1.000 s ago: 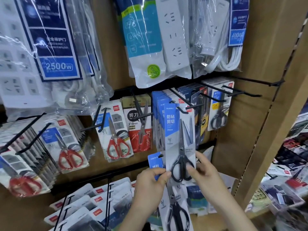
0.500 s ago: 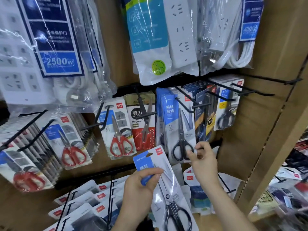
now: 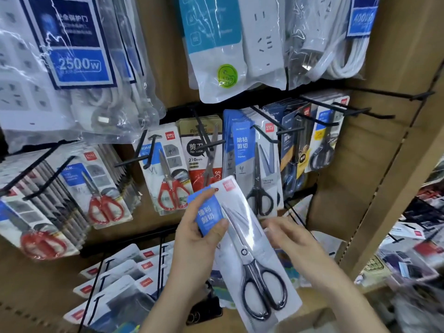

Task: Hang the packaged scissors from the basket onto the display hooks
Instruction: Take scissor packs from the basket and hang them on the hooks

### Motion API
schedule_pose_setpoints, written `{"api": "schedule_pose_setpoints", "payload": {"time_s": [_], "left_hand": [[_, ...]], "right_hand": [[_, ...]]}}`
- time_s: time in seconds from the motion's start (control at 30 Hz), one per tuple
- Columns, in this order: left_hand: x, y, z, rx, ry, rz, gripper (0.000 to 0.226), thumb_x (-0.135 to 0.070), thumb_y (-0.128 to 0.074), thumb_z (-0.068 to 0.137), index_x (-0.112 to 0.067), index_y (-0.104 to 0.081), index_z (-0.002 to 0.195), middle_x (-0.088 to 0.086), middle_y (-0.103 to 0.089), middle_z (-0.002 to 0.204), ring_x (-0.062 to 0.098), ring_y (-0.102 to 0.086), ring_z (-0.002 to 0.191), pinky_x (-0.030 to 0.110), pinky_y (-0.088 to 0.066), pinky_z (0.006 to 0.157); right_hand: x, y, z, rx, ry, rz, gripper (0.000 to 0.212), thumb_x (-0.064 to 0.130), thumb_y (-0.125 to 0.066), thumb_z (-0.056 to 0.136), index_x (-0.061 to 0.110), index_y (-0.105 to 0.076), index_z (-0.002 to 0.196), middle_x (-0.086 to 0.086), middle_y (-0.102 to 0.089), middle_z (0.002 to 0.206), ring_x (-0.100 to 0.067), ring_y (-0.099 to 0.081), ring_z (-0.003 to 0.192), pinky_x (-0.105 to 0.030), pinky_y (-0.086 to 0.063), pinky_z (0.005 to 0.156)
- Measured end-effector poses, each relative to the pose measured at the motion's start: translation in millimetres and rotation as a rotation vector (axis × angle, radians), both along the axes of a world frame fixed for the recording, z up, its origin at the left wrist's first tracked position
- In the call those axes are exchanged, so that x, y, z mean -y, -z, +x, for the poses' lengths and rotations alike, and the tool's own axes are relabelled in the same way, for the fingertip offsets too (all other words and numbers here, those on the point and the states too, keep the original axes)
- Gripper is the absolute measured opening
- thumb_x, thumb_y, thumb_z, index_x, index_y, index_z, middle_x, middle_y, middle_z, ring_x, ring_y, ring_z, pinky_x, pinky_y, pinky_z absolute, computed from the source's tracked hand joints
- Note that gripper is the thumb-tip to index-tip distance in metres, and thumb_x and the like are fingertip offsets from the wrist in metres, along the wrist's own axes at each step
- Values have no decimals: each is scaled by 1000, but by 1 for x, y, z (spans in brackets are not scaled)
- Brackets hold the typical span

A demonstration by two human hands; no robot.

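My left hand [image 3: 194, 239] grips a packaged pair of black-handled scissors [image 3: 254, 255] by its blue label, thumb across the front. The pack tilts, with its top toward the hooks and its handles down to the right. My right hand [image 3: 295, 241] is blurred and lies at the pack's right edge, fingers stretched out. Just above, a similar blue-labelled pack [image 3: 257, 169] hangs at the front of a black display hook [image 3: 264, 135]. The basket is out of view.
Red-handled scissors packs [image 3: 101, 188] fill the hooks to the left, and bagged power strips [image 3: 216, 44] hang above. A long bare hook [image 3: 384, 93] juts out at upper right beside the cardboard side panel [image 3: 396, 164]. More packs [image 3: 120, 280] hang on the row below.
My right hand let go of the pack hanging on the hook and dropped to the pack in my left hand. My left hand raised that pack higher.
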State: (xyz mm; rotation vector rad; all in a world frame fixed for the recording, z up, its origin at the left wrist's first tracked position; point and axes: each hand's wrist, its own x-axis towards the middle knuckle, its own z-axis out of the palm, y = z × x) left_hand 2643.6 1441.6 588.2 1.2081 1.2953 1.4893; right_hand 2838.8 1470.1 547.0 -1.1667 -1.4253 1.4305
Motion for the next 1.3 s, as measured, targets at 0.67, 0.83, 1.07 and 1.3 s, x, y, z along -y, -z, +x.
{"api": "schedule_pose_setpoints", "payload": {"time_s": [0.67,0.83,1.07,1.3], "left_hand": [[-10,-31,37,-198,179,-9,33,-9,-64,93,-27,-59,120,-6,-77,91,13,-72,86,32,-56,78],[-29,-61,42,-189,201,129,15,-19,-56,97,-21,-72,97,1,-77,90,23,-73,86,37,-60,76],[-56,-67,52,-206,127,149,19,-22,-58,97,-27,-73,86,-2,-77,82,17,-71,77,35,-57,69],[-74,-55,48,-197,83,76,18,-29,-58,97,-24,-73,88,8,-76,89,36,-70,89,52,-53,74]], "right_hand": [[42,8,12,-337,136,85,33,43,-79,77,20,-75,100,-16,-76,94,-18,-72,85,-23,-55,75],[42,2,18,-404,220,104,23,11,-62,80,6,-69,101,-13,-77,88,-10,-71,76,-16,-52,67],[28,-5,16,-428,213,106,58,52,-85,62,10,-75,101,-17,-76,96,-21,-73,86,-21,-55,69],[17,-8,15,-394,238,57,19,10,-60,90,4,-69,105,-10,-77,92,-14,-73,80,-18,-55,66]]}}
